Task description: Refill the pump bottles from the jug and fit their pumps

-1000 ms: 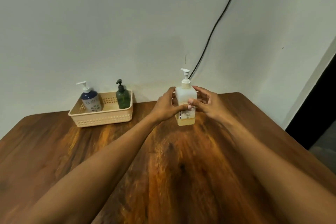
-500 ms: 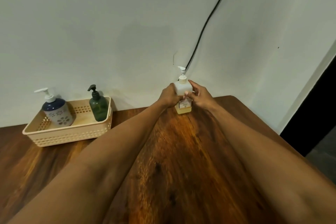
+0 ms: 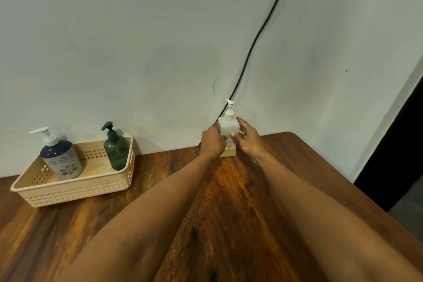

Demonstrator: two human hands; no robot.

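1. Both hands are out at full reach, clasped on a white bottle [image 3: 226, 125] that stands upright on the table [image 3: 229, 201] at its far edge, close to the wall.
2. The left hand [image 3: 212, 142] curls round the bottle's left side; the right hand [image 3: 248, 138] holds the right side, with its thumb across the label. Neither hand is spread wide.
3. A second ago the same bottle stood nearer the person, out on the tabletop, held the same way. It has since been moved away from the body, and the arms have stretched out to follow it.
4. The pump [image 3: 229, 107] sits on the bottle's neck, above both hands. Only a low band of yellow liquid shows at the base, beneath the fingers.
5. Well to the left of the left hand, a basket [image 3: 75, 192] holds a blue bottle [image 3: 60, 160] and a green bottle [image 3: 116, 151], both upright with their pumps on.
6. A black cable [image 3: 258, 34] runs down the wall to a point just behind the hands.
7. No jug is in view. The bottle looks to have been set back rather than opened for filling, and whether it counts as finished cannot be told.
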